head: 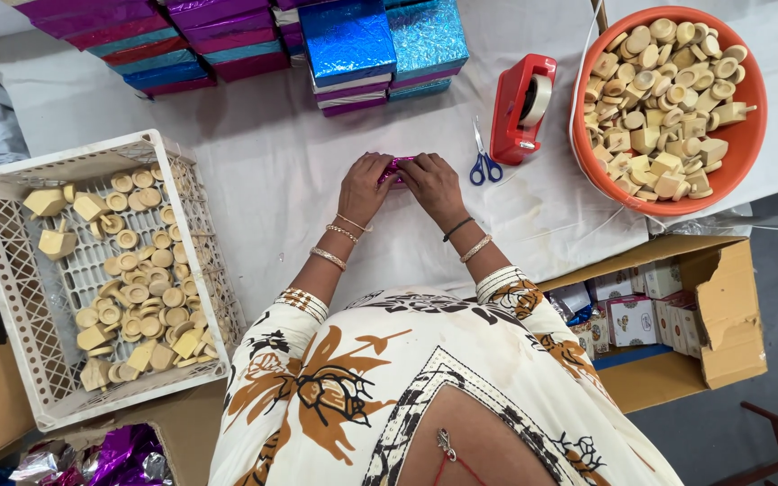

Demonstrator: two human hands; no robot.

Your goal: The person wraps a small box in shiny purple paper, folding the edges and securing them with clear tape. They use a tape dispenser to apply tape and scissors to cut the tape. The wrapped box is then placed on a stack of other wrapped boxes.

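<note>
Pinching a small pink foil box between both hands on the white table, just ahead of the torso. Left hand and right hand meet over it, palms down, fingers curled and pressed onto its top and ends (box mostly hidden). Wrists bent inward, forearms angled into a V, bangles on both. Blue scissors just beside the right hand, red tape dispenser past them. Orange tub of wooden pieces far right. White crate of wooden pieces well left. Foil boxes stacked along the far edge. Open carton lower right.
</note>
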